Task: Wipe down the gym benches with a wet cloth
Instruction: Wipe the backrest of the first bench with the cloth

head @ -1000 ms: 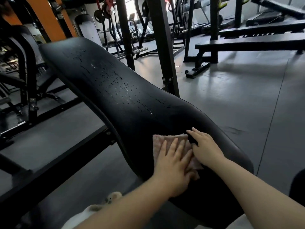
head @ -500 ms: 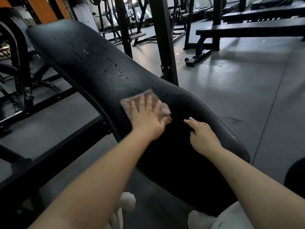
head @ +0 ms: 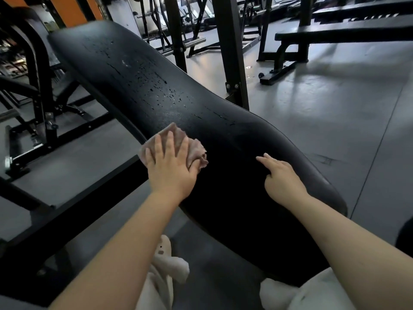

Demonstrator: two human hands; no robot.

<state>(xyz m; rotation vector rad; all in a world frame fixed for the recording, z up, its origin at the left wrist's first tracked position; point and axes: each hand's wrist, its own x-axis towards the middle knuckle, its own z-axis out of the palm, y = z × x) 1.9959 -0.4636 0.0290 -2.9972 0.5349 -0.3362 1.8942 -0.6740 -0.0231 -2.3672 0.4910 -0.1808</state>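
A long black padded bench point(head: 138, 81) runs from upper left to lower right, its far half speckled with water drops. My left hand point(head: 172, 168) presses flat, fingers spread, on a crumpled pink cloth point(head: 192, 146) at the pad's left edge near the middle. My right hand point(head: 282, 175) rests on the pad's near part to the right of the cloth, its forefinger stretched out and touching the surface, the other fingers loosely bent. It holds nothing.
A black steel frame point(head: 55, 139) runs along the left under the bench. An upright post point(head: 232, 52) stands just behind the pad. Another flat bench point(head: 335, 34) sits at the upper right on the grey floor point(head: 324, 113). My pale trousers and shoe point(head: 165, 249) show below.
My left hand slid the cloth up the pad away from my right hand, then sideways to the pad's left edge. My right hand let the cloth go and stayed on the near pad.
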